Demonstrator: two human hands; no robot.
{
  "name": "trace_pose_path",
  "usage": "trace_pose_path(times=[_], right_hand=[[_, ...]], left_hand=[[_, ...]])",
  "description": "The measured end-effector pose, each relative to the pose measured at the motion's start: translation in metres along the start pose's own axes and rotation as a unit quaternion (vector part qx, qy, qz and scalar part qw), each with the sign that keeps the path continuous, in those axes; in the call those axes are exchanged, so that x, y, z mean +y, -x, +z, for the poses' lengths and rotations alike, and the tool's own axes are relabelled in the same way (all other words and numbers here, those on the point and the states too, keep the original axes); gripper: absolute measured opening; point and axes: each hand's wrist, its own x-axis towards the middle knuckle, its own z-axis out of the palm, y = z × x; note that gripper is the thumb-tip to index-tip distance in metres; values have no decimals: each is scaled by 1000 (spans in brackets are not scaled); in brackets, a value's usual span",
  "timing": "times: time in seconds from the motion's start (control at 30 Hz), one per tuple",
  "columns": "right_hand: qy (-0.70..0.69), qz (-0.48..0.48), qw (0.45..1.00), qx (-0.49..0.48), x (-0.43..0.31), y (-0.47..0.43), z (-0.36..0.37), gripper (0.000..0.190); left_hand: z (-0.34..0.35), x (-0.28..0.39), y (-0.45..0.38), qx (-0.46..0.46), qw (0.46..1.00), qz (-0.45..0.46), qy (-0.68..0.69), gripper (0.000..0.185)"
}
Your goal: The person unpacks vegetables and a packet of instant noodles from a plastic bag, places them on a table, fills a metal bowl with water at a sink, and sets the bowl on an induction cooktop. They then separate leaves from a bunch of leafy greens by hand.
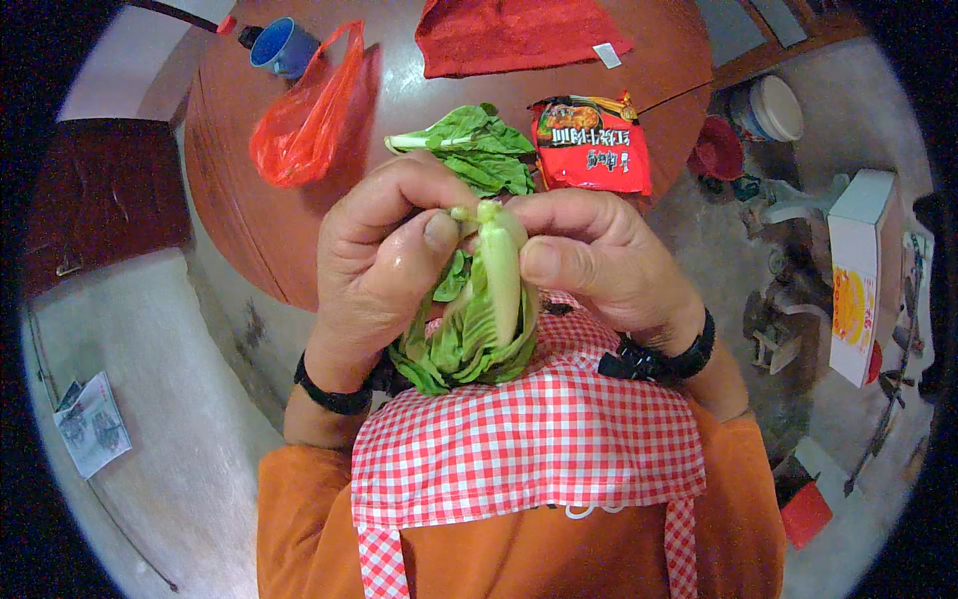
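A head of leafy green vegetable (499,292) hangs between my hands in front of the checked apron, its pale stem base up and its leaves down. My right hand (599,262) pinches it near the stem base with thumb and forefinger. On the other side, my left hand (397,247) has thumb and forefinger closed on a thin pale stalk at the same base. Loose green leaves (479,142) lie on the round wooden table (254,232), just beyond my hands. To their right is a red instant noodle packet (591,146).
A red plastic bag (299,142) and a blue mug (284,49) stand at the table's left. A red cloth (516,37) lies at the far side. Right of the table are a lidded white bucket (775,108), a red basin (718,150) and a white box (861,277) on the floor.
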Motion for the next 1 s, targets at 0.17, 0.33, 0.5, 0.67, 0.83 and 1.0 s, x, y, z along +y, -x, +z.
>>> trace_pose_path(times=[0.17,0.33,0.5,0.67,0.83,1.0], right_hand=[[-28,-38,999,25,4,0,0,25],[294,-234,911,170,4,-6,4,29],[519,-324,774,160,-2,1,6,37],[500,-339,781,158,1,-2,6,34],[393,-296,857,152,2,3,10,31],[243,-230,932,138,1,6,17,40]], left_hand=[[4,2,3,11,994,19,-107,9],[8,3,4,75,983,35,-164,11],[14,1,2,76,965,77,-238,7],[13,4,0,34,975,88,-199,5],[15,9,1,87,995,-43,5,16],[12,6,-4,5,995,51,-90,29]])
